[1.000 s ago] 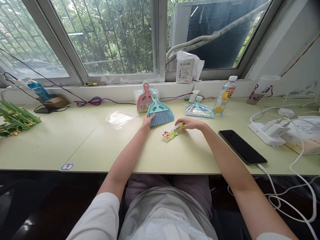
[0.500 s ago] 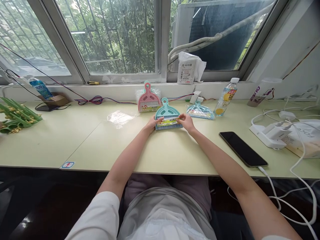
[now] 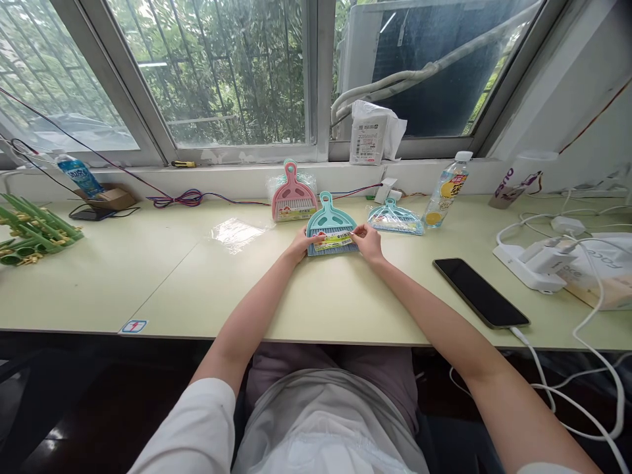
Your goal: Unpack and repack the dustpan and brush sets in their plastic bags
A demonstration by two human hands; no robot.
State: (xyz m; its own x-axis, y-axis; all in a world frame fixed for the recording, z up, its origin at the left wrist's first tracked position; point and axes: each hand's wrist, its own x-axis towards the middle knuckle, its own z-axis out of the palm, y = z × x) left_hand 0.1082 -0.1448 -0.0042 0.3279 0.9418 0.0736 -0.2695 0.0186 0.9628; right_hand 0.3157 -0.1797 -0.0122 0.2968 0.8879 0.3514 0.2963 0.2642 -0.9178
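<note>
Where both hands work: left hand (image 3: 299,246) grasps teal set (image 3: 330,218) over desk (image 3: 276,296); right hand (image 3: 368,242) pinches card (image 3: 336,240).
Phone (image 3: 480,291): right.
Wrapper (image 3: 237,235): left.
Beyond: bagged set (image 3: 395,219), bottle (image 3: 444,194), pink set (image 3: 293,197).
Card shift: formerly apart, now across bristles (image 3: 330,251).

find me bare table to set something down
Free: table from stalks to left forearm, nearer than the wrapper; also between that and the right forearm, short of the green dustpan. Crowded: the back, around pink dustpan and bottle; the right end, around power strip and cup.
</note>
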